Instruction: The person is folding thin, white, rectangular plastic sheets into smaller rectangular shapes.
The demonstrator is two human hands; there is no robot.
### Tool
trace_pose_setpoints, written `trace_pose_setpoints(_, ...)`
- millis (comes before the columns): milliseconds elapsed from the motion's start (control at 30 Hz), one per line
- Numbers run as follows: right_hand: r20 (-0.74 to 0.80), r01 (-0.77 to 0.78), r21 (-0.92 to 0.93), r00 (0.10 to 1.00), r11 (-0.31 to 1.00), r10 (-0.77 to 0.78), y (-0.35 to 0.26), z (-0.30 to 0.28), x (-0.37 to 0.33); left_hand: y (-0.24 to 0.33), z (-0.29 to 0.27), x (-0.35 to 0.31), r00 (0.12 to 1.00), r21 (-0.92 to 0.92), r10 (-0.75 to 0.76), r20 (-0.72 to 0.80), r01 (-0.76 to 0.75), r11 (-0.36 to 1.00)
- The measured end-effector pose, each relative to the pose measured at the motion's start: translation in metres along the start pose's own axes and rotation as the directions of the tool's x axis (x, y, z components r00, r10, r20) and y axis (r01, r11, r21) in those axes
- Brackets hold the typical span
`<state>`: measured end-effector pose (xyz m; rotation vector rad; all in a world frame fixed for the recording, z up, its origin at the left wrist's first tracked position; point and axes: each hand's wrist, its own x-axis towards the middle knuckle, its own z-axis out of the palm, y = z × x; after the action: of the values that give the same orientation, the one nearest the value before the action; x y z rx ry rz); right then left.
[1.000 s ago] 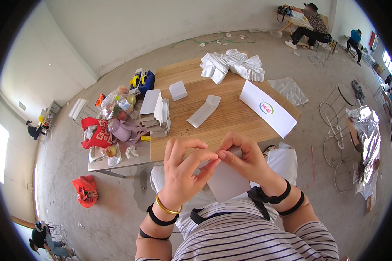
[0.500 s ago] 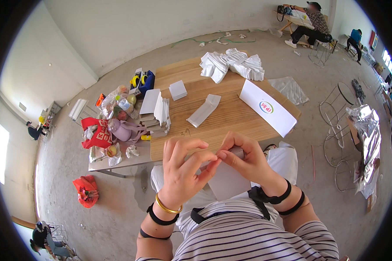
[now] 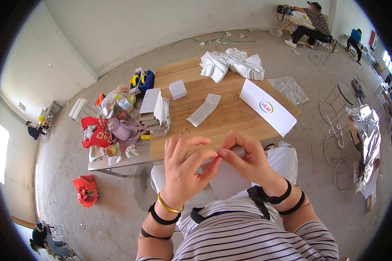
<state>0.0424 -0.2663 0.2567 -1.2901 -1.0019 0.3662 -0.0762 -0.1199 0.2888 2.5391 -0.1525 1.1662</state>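
Just above my lap, my left hand (image 3: 188,163) and my right hand (image 3: 246,158) meet thumb to thumb, the fingertips pinched together. Below them hangs a pale grey-white flat piece (image 3: 227,182), like a paper bag or folded sheet, its upper part hidden by my fingers. My right thumb and index finger grip it near the top edge. On the left, thumb and index finger close at the same spot, the other fingers curled loosely; what lies in that pinch is too small to see. A flattened white paper sleeve (image 3: 203,111) lies on the wooden table (image 3: 191,80) beyond.
At the table's back lies a pile of white paper sleeves (image 3: 233,63). A white printed card (image 3: 268,108) rests at right. White folded pieces (image 3: 154,108) stack at left, beside a small white pad (image 3: 177,90), a lilac bottle (image 3: 122,129) and a red bag (image 3: 96,132).
Both hands have shifted very slightly, still pinched together at the same place. Everything on the table stays where it was.
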Motion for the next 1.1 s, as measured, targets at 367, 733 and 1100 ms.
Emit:
trace_pose_setpoints(367,0.069,0.053,0.131,0.996,0.990,-0.062,0.004,-0.004,0.000,0.001,0.004,-0.002,0.975,-0.346,-0.199,0.095,0.220,0.912)
trace_pose_setpoints(733,0.097,-0.046,0.343,0.995,0.938,0.013,0.009,-0.020,0.002,-0.077,0.000,-0.070,0.789,-0.373,-0.614,-0.015,0.565,0.736)
trace_pose_setpoints(1100,0.104,-0.103,0.405,0.992,0.909,0.066,0.013,-0.023,0.005,-0.068,0.082,-0.141,0.556,0.145,-0.521,0.648,0.582,0.800)
